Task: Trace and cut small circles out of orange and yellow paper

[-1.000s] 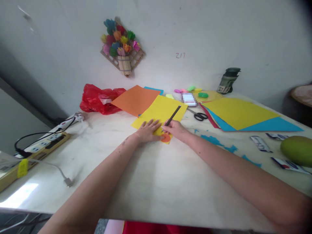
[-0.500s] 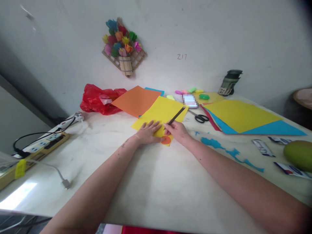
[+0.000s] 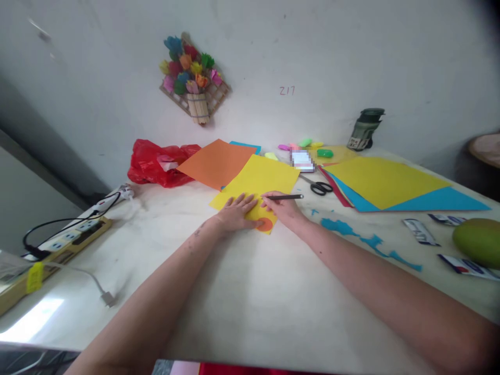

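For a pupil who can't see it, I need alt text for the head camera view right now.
The left hand lies spread on a yellow sheet, thumb at the edge of an orange disc, while the right hand holds a dark pencil or pen. Nearby on a pale table lie an orange sheet, scissors and blue paper scraps.

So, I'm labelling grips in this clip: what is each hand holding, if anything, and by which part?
The right hand holds a dark pen or pencil near its writing end; the left hand grips nothing, lying flat on the yellow paper.
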Demonstrator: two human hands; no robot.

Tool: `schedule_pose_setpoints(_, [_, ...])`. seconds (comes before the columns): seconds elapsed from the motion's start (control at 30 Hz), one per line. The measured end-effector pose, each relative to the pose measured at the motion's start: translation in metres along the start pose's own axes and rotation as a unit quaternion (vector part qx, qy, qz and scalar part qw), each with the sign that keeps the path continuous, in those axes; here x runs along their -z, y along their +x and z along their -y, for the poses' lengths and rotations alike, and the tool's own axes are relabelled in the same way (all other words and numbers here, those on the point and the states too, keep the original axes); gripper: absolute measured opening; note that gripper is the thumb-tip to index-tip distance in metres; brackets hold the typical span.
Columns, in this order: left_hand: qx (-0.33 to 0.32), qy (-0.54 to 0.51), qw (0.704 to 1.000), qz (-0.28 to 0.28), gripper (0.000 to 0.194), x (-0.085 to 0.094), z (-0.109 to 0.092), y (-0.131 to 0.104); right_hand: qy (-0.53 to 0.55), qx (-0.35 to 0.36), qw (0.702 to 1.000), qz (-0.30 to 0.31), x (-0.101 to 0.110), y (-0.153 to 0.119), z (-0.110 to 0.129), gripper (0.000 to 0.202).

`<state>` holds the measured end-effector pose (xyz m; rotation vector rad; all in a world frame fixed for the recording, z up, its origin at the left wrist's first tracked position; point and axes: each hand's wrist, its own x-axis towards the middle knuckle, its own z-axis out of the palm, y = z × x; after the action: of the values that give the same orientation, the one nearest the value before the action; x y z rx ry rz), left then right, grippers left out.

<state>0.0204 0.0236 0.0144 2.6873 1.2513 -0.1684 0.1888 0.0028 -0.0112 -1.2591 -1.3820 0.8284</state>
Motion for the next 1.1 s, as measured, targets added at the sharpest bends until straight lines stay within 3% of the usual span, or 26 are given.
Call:
schedule_pose_setpoints(0.4, [0.011,-0.005,1.0,0.025,0.09,0.003,0.003,0.008,0.003,-0.024,1.0,-0.01,0.004,0.008,-0.008,0.026])
schedule_pose_setpoints(0.7, [0.005,-0.007,1.0,0.007,0.089,0.002,0.009,0.016,0.006,-0.029,0.999,0.013,0.006,0.017,0.013,0.019])
schedule_pose_setpoints(1.1, [-0.008,0.001,0.998,-0.057,0.078,-0.008,0.012,0.011,-0.079,0.066,0.991,0.089,0.001,0.011,-0.017,0.018])
